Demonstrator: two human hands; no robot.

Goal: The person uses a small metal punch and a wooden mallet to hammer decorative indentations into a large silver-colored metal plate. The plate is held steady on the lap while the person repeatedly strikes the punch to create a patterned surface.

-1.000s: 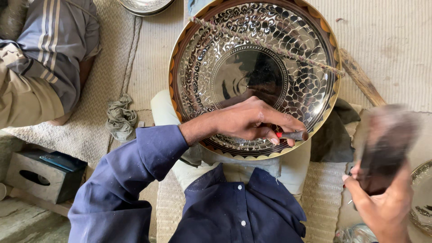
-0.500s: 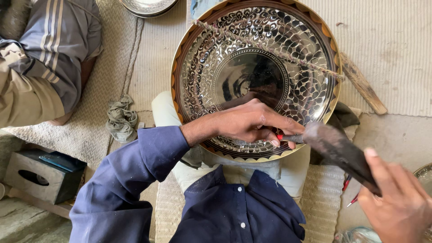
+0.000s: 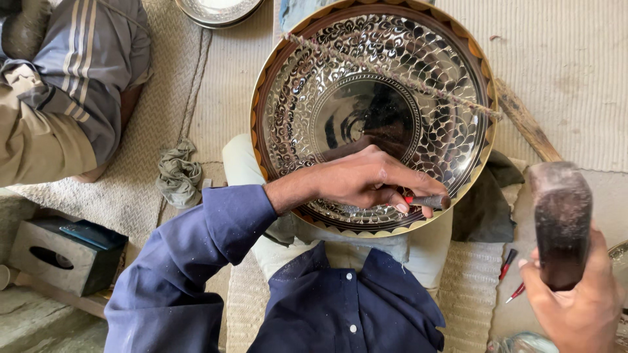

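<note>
A large round engraved metal tray (image 3: 314,85) with a brown and gold rim rests tilted against my lap, a rough cord stretched across its face. My left hand (image 3: 366,180) lies on the tray's lower rim, fingers closed round a small metal chisel (image 3: 432,201) with a red band, its tip pointing right. My right hand (image 3: 579,297) is at the lower right, gripping a dark wooden mallet (image 3: 561,216) held upright and clear of the chisel.
Another person sits at the upper left, sleeve and knee (image 3: 72,85) showing. A crumpled grey rag (image 3: 178,173) lies on the woven mat. A small box (image 3: 62,255) stands lower left. Red pens (image 3: 509,263) lie on the floor by my right hand. A second metal dish (image 3: 219,10) is at the top.
My right hand swung the mallet down onto the chisel end, then drew it back up and to the right. My left hand and the chisel stayed on the tray's rim.
</note>
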